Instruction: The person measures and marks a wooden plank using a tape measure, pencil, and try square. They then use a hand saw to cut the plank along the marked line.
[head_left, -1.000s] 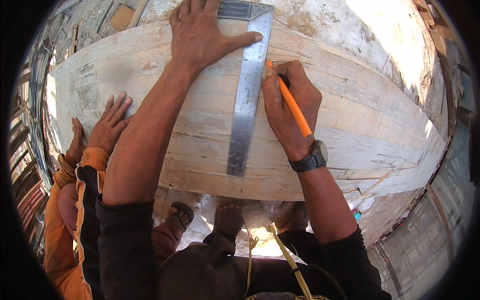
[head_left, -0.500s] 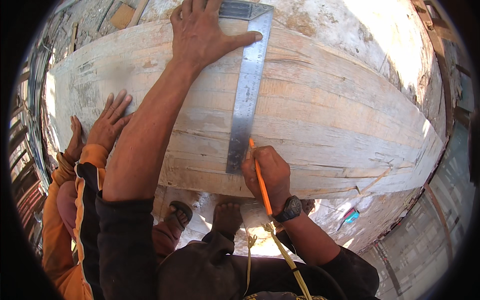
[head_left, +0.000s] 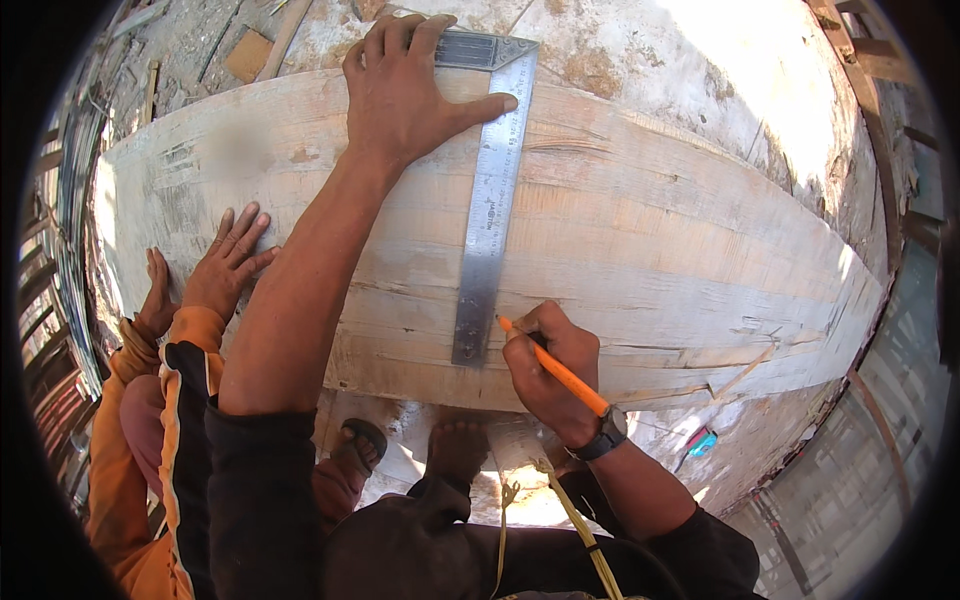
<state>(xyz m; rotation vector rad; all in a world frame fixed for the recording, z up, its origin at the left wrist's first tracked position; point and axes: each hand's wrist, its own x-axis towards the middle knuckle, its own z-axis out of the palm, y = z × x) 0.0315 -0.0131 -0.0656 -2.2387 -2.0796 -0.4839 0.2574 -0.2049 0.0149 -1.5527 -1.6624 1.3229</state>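
A steel try square (head_left: 487,215) lies across a wide pale wooden board (head_left: 640,240), its dark stock against the far edge and its blade pointing toward me. My left hand (head_left: 400,110) grips it, fingers over the stock and thumb pressed on the blade. Beside the blade's near end, my right hand (head_left: 555,365) pinches an orange pencil (head_left: 575,382). The pencil leans toward the lower right, its tip just right of the blade edge. I cannot tell whether the tip touches the wood.
At the left, a co-worker's two hands (head_left: 228,262) rest on the board, with orange and black sleeves. A small turquoise object (head_left: 702,442) lies on the ground at the right. Wood scraps (head_left: 248,55) sit beyond the far edge. Bare and sandalled feet (head_left: 460,440) are near the board.
My right hand has shifted right and toward me, and the pencil now slants more. Its tip is closer to the blade's near end. My left hand still holds the square; the whole view has shifted slightly.
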